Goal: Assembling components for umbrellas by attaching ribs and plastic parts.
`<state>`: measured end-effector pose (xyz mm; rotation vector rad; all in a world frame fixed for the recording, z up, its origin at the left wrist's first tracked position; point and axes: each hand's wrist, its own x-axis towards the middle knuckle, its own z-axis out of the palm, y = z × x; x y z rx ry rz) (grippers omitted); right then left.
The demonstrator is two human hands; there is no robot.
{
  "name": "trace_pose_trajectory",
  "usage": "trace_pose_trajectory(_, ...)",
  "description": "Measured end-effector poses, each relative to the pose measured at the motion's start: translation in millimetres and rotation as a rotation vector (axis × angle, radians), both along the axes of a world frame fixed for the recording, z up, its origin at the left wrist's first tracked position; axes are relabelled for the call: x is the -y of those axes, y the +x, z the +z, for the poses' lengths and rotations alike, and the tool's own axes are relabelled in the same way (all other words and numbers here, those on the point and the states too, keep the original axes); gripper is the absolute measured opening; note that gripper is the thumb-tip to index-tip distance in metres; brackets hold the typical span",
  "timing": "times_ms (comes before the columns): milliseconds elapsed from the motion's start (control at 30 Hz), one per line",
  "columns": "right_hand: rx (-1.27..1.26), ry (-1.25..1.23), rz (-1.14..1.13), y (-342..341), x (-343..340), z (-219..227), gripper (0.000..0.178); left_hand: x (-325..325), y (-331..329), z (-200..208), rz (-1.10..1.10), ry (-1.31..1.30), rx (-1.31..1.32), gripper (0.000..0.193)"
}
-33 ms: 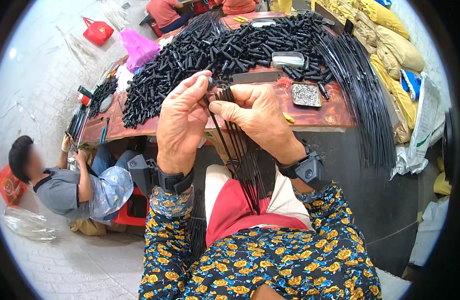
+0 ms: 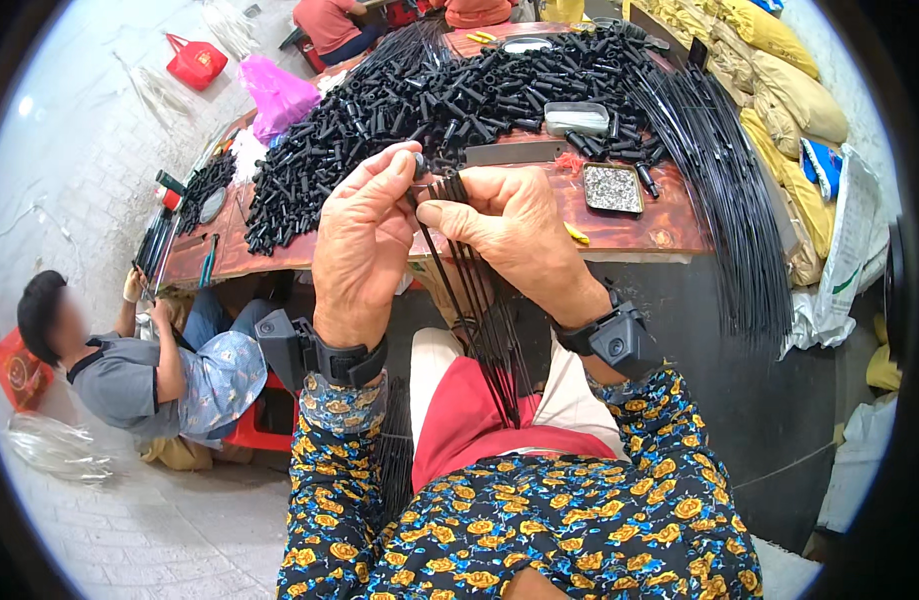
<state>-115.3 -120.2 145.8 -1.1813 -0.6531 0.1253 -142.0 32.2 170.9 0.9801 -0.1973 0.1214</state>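
My right hand (image 2: 509,235) grips a bundle of thin black rods (image 2: 484,330) near their upper ends; the rods hang down over my lap. My left hand (image 2: 364,250) pinches a small black tube piece (image 2: 419,165) between thumb and fingertips, right at the top of the rods. Both hands meet just in front of a reddish wooden table (image 2: 629,232). On the table lies a big heap of short black tubes (image 2: 429,100).
Long black rods (image 2: 729,210) drape over the table's right end. A small tray of metal bits (image 2: 612,187) and a pale box (image 2: 576,117) sit on the table. Another person (image 2: 149,370) sits low at the left. Yellow sacks (image 2: 789,90) are stacked at the right.
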Motion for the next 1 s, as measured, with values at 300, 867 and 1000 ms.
trace_pose_trajectory(300,0.02,-0.087,-0.052,2,-2,1,0.017,-2,-4,-4,0.072,0.074,-0.026,0.023)
trace_pose_trajectory(867,0.037,-0.181,-0.044,10,9,3,0.017,-4,2,4,-0.041,0.213,-0.035,0.023)
trace_pose_trajectory(1000,0.004,-0.119,-0.018,13,9,-1,0.019,-2,2,-2,-0.05,0.273,0.027,0.027)
